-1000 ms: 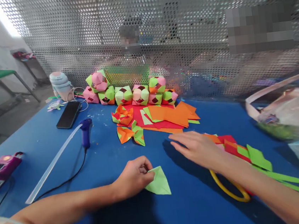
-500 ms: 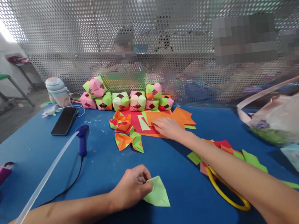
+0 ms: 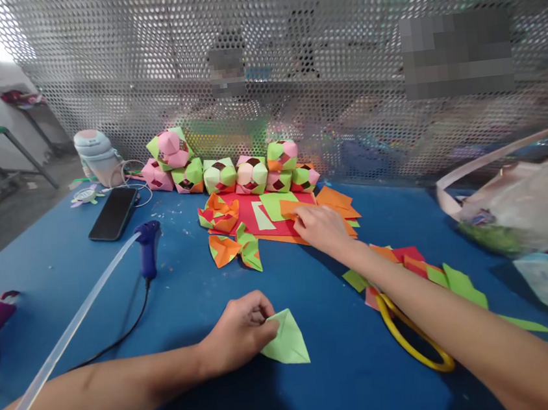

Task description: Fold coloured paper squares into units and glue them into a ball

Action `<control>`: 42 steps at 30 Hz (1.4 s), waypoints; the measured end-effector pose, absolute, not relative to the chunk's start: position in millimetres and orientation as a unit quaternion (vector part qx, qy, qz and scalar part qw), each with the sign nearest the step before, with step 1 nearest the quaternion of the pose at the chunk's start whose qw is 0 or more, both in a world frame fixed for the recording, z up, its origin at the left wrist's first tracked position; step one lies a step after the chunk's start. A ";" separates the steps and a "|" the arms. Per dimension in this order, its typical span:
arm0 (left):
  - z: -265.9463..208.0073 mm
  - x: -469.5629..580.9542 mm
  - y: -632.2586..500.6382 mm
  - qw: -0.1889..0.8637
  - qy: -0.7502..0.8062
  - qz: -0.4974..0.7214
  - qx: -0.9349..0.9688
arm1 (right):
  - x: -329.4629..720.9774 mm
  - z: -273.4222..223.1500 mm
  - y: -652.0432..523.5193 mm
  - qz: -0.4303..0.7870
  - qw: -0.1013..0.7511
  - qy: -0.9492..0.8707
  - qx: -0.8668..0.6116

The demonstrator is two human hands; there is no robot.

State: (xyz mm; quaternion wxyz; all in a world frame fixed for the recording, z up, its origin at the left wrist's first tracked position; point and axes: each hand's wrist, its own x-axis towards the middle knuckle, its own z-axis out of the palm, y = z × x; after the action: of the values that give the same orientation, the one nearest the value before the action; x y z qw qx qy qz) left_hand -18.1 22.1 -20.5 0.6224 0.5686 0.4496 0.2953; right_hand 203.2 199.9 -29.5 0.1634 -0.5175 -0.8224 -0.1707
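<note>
My left hand (image 3: 243, 333) is closed in a pinch on a light green folded paper (image 3: 291, 341) low over the blue table. Farther back, my right hand (image 3: 323, 227) has its fingers closed on the edge of an orange paper (image 3: 287, 209), partly hidden by the hand. A green paper (image 3: 274, 205) and a red sheet (image 3: 276, 229) lie under it. Left of these papers sits an orange, red and green folded paper piece (image 3: 220, 213). A smaller orange and green folded piece (image 3: 248, 247) rests in front of it.
Folded paper balls (image 3: 219, 175) line the back by a perforated metal panel (image 3: 359, 131). On the left are a blue glue gun (image 3: 147, 251), a phone (image 3: 114, 213) and a bottle (image 3: 97, 158). Yellow-handled scissors (image 3: 416, 350) and paper scraps (image 3: 409, 256) lie under my right forearm.
My right hand has drawn the orange paper to the right, uncovering more of the green paper beneath. My left hand keeps its pinch on the light green paper. The view has tilted slightly.
</note>
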 end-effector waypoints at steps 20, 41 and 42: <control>-15.9 -17.3 22.3 0.605 0.461 0.282 0.584 | 181.0 -29.1 215.5 -0.151 0.158 -0.876 -0.430; -16.8 -17.1 22.1 0.605 0.456 0.293 0.583 | 159.9 -33.2 197.9 -0.129 0.157 -0.902 -0.382; -16.6 -17.0 22.1 0.604 0.457 0.294 0.583 | 160.1 -33.2 196.4 -0.129 0.159 -0.899 -0.388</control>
State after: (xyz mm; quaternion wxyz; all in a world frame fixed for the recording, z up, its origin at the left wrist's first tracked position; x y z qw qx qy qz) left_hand -17.0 22.1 -16.6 0.6039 0.5835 0.4567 0.2936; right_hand 160.1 196.4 -33.2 0.1591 -0.3876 -0.8987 -0.1294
